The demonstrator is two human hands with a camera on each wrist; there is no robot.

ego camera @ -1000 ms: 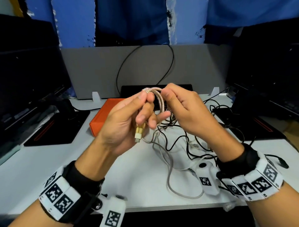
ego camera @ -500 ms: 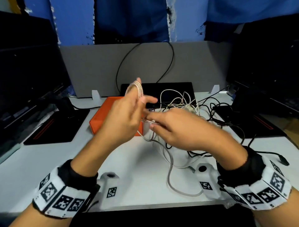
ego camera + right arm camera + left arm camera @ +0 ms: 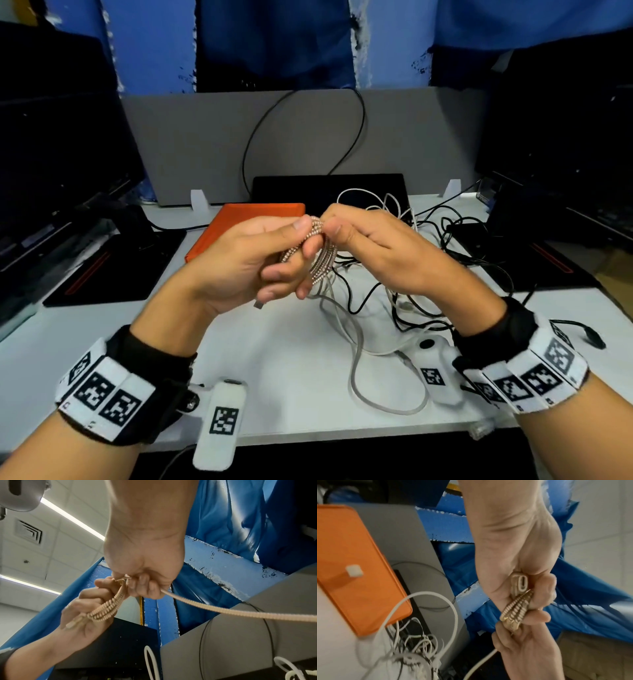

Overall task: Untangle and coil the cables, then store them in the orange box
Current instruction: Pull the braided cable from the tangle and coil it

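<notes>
Midway through coiling the first cable: several loops of gold cable [image 3: 320, 251] bunched in left hand [image 3: 239, 263], plug end tucked against the palm; right hand [image 3: 373, 253] pinching the top loop, free length trailing away. Left to do, seemingly: finishing this coil, untangling the heap of cables [image 3: 404, 274] on the tabletop [image 3: 274, 359], filling the box [image 3: 239, 226], lying shut beyond the hands.

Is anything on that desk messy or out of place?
Yes: a tangle of black and white cables sprawls loose on the white desk beside the closed orange box. Nothing looks broken or spilled.
</notes>
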